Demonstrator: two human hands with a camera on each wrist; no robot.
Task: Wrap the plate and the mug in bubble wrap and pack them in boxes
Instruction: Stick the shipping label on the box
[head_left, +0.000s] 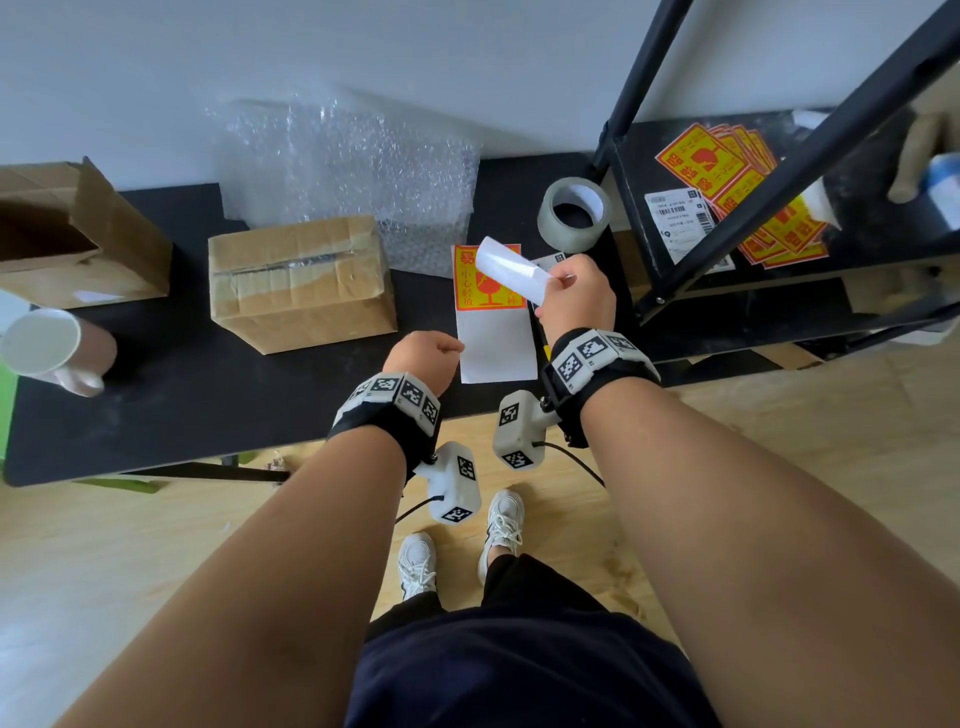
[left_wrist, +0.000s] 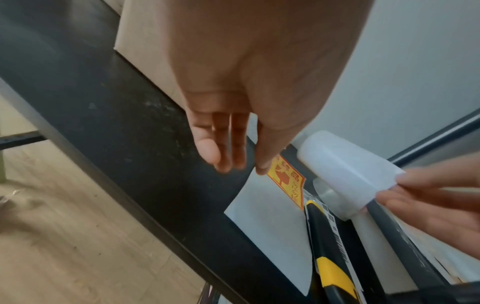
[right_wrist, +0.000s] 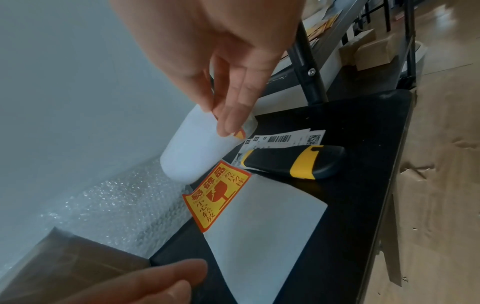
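My right hand (head_left: 563, 278) pinches the end of a curled white sticker (head_left: 514, 267) and holds it above the table; a yellow-red corner shows under the fingertips (right_wrist: 228, 123). Below it lies a white backing sheet (head_left: 496, 345) with one orange fragile sticker (head_left: 485, 278) on it. My left hand (head_left: 441, 348) is at the sheet's left edge, fingers fairly straight, its thumb tip (left_wrist: 262, 168) touching the paper. A taped cardboard box (head_left: 301, 283) stands left of the sheet. An open box (head_left: 67, 234) and a mug (head_left: 52, 348) on its side are at the far left. Bubble wrap (head_left: 353, 176) leans against the wall.
A roll of clear tape (head_left: 574, 213) stands behind my right hand. A black-yellow utility knife (right_wrist: 293, 161) lies on a shipping label (right_wrist: 285, 138) right of the sheet. A black metal shelf (head_left: 675, 150) at the right holds more fragile stickers (head_left: 727, 192). The table's front edge (head_left: 208, 457) is close.
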